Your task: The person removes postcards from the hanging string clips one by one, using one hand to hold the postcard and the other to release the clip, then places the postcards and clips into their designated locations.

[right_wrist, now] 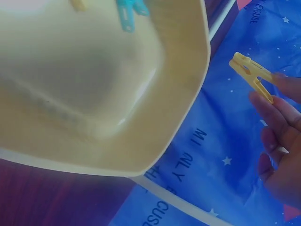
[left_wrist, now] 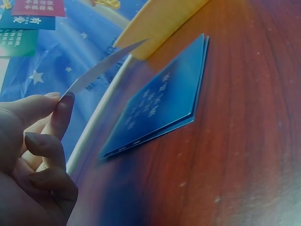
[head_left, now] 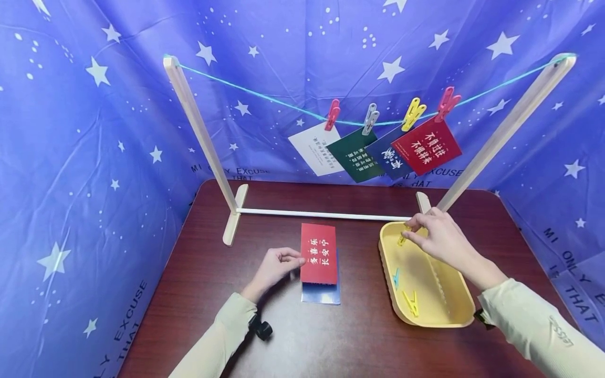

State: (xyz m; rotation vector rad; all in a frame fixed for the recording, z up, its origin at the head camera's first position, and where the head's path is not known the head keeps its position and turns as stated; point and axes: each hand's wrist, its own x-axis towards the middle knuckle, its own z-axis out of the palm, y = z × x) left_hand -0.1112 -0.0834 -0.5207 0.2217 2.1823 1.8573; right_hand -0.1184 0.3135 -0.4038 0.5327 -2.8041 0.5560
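Note:
My left hand (head_left: 280,266) pinches a red card (head_left: 319,254) with white writing by its left edge. Beneath it, blue cards (head_left: 321,294) lie stacked on the table; the left wrist view shows the held card lifted clear of this blue stack (left_wrist: 155,101). Between thumb and fingertips, my right hand (head_left: 441,239) holds a yellow clothespin (right_wrist: 251,75) by its handles, above the far end of a yellow basin (head_left: 465,310). Inside the basin lie a blue clothespin (head_left: 396,277) and a yellow clothespin (head_left: 412,303).
A turquoise line (head_left: 264,97) sags between two wooden posts (head_left: 200,131). From it hang a white card (head_left: 315,149), a green card (head_left: 356,155), a blue card (head_left: 392,157) and a red card (head_left: 427,147), each clipped by a clothespin. A white rod (head_left: 326,214) joins the posts' feet.

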